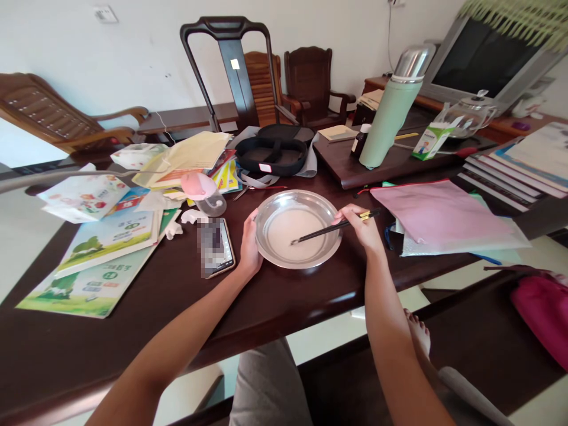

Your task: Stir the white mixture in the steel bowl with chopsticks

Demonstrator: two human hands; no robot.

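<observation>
A round metal bowl (275,255) with a whitish liquid in it sits on the dark wooden table (284,299). My left hand (249,247) is curled against the bowl's left rim and steadies it. My right hand (362,225) sits at the bowl's right rim, closed on a pair of dark chopsticks (331,229) whose tips reach down into the liquid. A phone (216,247) lies flat just left of my left hand.
Children's books (103,248) and papers cover the table's left side, with a pink-lidded cup (205,193). A black tray (273,155) is behind the bowl. A pink folder (439,216), stacked books (519,165), a green thermos (393,115) and a glass kettle (468,115) stand right. Chairs line the wall.
</observation>
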